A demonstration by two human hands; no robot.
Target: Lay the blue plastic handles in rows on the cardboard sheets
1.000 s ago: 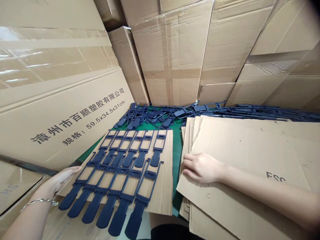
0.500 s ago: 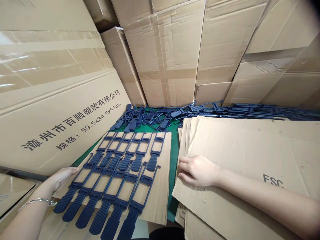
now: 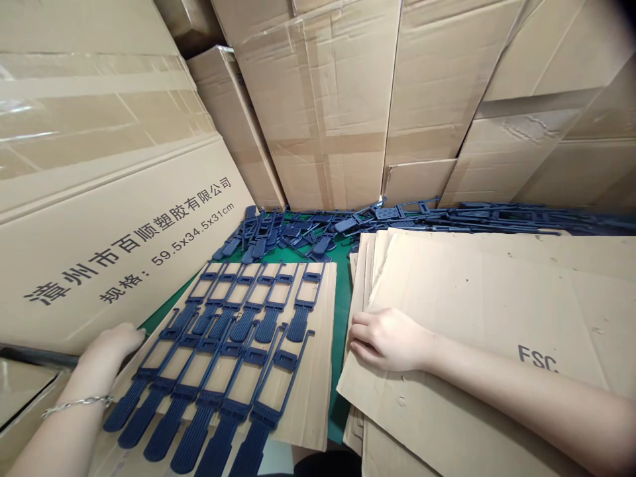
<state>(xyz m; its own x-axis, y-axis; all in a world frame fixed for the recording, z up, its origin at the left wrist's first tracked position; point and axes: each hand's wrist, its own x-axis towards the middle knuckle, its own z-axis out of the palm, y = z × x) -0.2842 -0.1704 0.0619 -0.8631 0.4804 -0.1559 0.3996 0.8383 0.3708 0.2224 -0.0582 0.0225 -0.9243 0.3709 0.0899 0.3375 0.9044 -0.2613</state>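
Observation:
My right hand has its fingers curled at the left edge of the top cardboard sheet, part of a stack on the right. My left hand is beside the left edge of another cardboard sheet; its fingertips are turned away from view, so its grip is hidden. On that sheet lie two rows of dark blue plastic pieces, each with an open rectangular frame, a ribbed flat tab and a hooked end. The front row's tabs reach past the sheet's near side.
Loose blue pieces are heaped at the back on a green surface. A large printed carton slopes on the left. Taped cardboard boxes form a wall behind.
My left hand has turned, and its fingers, earlier stretched along the sheet's left edge, are now hidden. My right hand stays on the stack. The view has shifted slightly.

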